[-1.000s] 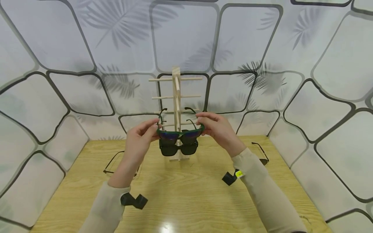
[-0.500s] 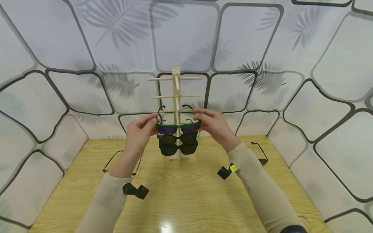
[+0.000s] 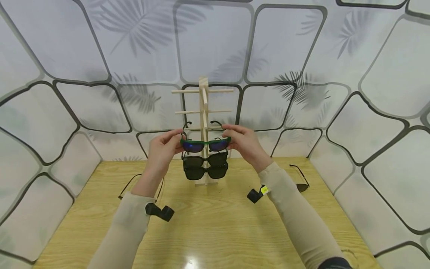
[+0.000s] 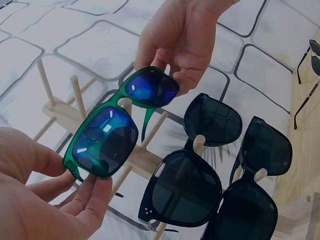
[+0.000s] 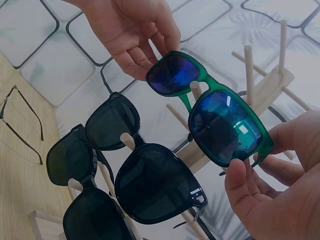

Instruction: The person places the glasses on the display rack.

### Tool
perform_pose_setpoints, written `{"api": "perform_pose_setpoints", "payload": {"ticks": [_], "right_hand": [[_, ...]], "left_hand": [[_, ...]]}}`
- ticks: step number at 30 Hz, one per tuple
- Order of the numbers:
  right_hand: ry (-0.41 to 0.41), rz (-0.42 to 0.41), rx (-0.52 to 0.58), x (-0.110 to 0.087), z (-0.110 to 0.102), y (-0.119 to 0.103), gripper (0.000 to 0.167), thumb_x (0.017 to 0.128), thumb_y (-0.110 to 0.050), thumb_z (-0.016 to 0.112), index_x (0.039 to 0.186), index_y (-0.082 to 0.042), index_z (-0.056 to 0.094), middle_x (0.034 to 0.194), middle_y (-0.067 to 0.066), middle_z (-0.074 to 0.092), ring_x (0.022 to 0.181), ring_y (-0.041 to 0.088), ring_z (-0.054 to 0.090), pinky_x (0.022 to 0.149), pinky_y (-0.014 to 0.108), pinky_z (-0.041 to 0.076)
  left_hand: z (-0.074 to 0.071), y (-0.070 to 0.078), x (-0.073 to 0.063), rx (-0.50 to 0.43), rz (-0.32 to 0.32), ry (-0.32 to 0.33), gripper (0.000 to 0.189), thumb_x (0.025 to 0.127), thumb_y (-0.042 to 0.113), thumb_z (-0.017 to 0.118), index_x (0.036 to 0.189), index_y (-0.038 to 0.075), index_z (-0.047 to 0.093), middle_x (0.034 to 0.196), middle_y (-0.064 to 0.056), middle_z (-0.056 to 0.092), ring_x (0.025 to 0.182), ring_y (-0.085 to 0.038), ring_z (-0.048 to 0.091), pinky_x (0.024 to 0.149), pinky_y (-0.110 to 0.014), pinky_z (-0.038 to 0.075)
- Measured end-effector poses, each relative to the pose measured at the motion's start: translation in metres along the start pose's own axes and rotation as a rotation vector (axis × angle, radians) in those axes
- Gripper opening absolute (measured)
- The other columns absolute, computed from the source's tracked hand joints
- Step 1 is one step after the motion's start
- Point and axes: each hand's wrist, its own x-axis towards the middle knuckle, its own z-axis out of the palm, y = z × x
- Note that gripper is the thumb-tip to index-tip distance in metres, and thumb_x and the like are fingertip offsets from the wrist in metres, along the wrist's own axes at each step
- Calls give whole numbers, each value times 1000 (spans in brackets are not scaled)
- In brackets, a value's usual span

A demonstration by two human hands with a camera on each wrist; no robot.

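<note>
Green-framed sunglasses (image 3: 205,145) with blue mirrored lenses face forward at the wooden display stand (image 3: 203,84). My left hand (image 3: 162,149) pinches them near one hinge, and my right hand (image 3: 245,144) pinches the opposite side. In the left wrist view, a peg of the stand shows at the nose bridge of the green sunglasses (image 4: 107,140). Lower on the stand hang two pairs of black sunglasses, the upper black pair (image 5: 157,182) just under the green one and the lower black pair (image 3: 205,172) beneath it.
Glasses with thin frames (image 3: 129,185) lie on the wooden table (image 3: 201,231) at the left, partly behind my left forearm. Dark-lensed sunglasses (image 3: 301,186) lie at the right by my sleeve. Bare upper pegs (image 3: 220,90) stick out sideways from the stand. A patterned backdrop (image 3: 215,41) stands close behind.
The green sunglasses have risen with both hands, from overlapping the upper black pair to just above it. In the last half second they moved up only slightly.
</note>
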Motion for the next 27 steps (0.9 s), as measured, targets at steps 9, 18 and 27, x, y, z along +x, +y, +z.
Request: {"api": "perform_pose_setpoints", "payload": {"ticks": [9,18,27], "right_hand": [[3,2,-5,5,0,3,46,105,-14,62,149,0,58,117,4,66,67,11,54,66,24,56],[6,1,-14,7,1,6,40,106,-12,60,145,-2,62,119,5,66,66,11,54,67,26,56],[7,5,-4,7,0,6,40,106,-12,61,145,-3,63,118,5,66,67,12,56,66,24,55]], "left_hand": [[-1,-3,5,3,-3,-9,38,112,17,52,147,6,62,139,-25,64,91,-4,72,89,-22,61],[-1,-7,9,10,-18,-6,38,112,17,52,147,6,62,141,-24,63,92,-3,72,90,-23,61],[-1,-8,10,16,-28,-3,37,112,18,53,146,8,64,124,-7,69,92,-5,72,90,-23,61]]}}
